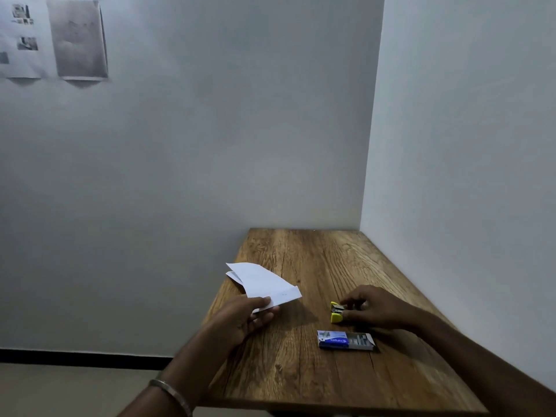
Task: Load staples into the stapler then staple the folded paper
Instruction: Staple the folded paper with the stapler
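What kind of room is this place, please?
Probably a plain room at home or in a small office, used as a desk corner. A brown wood-grain table stands against bare pale walls, printed paper sheets hang on the wall, and a small yellow stapler lies on the table.

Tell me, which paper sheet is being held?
The folded white paper, pinched by the left hand above the table; the other sheets hang on the wall.
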Available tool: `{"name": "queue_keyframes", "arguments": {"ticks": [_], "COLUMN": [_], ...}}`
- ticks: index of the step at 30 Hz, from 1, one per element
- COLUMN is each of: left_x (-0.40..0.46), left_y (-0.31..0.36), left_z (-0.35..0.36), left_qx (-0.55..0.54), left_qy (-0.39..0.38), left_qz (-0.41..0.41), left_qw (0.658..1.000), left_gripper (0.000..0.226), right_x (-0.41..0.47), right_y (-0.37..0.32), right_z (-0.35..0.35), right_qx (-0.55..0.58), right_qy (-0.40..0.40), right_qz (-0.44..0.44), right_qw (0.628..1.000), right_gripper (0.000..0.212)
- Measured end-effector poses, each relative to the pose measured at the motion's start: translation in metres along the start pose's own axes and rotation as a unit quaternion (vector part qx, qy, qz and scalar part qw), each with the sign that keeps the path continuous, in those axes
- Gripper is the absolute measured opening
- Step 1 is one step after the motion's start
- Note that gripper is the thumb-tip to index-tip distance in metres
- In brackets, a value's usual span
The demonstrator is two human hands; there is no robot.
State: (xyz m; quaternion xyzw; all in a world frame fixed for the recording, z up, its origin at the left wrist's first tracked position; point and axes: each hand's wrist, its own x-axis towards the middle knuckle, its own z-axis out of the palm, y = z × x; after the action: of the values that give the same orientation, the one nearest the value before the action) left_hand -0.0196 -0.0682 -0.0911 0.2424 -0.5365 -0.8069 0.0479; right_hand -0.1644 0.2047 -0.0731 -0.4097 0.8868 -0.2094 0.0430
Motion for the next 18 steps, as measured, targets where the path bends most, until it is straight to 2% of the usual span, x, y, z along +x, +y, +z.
{"name": "queue_keyframes", "arguments": {"ticks": [7, 10, 15, 18], "left_x": [-0.003, -0.005, -0.010, -0.011], "left_y": [0.002, 0.002, 0.004, 0.007], "left_z": [0.001, 0.002, 0.007, 0.011], "left_qx": [-0.001, -0.005, -0.003, 0.014], "left_qy": [0.006, 0.008, 0.012, 0.027], "left_qz": [-0.009, -0.009, -0.013, -0.001], "left_qw": [1.000, 1.000, 1.000, 1.000], "left_gripper": [0.023, 0.023, 0.026, 0.025], "right_x": [0.010, 0.012, 0.021, 0.027], "right_y": [0.000, -0.007, -0.036, -0.051], "right_z": [0.012, 0.013, 0.013, 0.014], "right_qx": [0.033, 0.119, 0.316, 0.426], "right_qy": [0.009, 0.054, 0.127, 0.066], "right_qz": [-0.010, -0.021, 0.003, 0.020], "right_qw": [0.999, 0.991, 0.940, 0.902], "right_gripper": [0.029, 0.023, 0.035, 0.050]}}
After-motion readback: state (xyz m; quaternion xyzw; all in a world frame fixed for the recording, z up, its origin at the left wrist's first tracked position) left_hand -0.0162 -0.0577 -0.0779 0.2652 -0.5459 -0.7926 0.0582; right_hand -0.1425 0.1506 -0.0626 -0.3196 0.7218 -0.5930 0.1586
